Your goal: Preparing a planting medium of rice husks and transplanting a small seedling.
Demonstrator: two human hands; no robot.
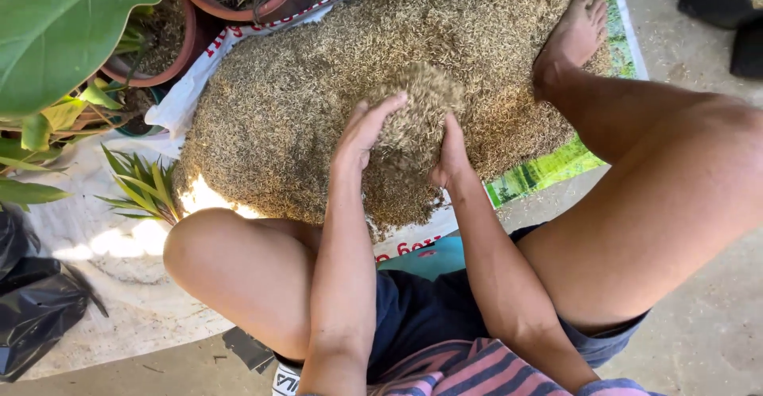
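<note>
- black plastic bag [36, 304] lying far left on the pale sheet [119, 281]
- big green leaf [67, 22] top left, terracotta pots [179, 46] behind it
- small spiky plant [143, 185] just beside the grain pile's left edge
- grain pile [294, 102], husked and golden-brown, spread on a printed tarp [548, 169] in front of the seated person
- left hand [364, 132] fingers curved, cupping a lifted clump of grain [417, 114]
- right hand [451, 157] pressed to the clump's other side, fingers buried, grip cannot tell
- bare foot [574, 34] resting on the pile, upper right
</note>
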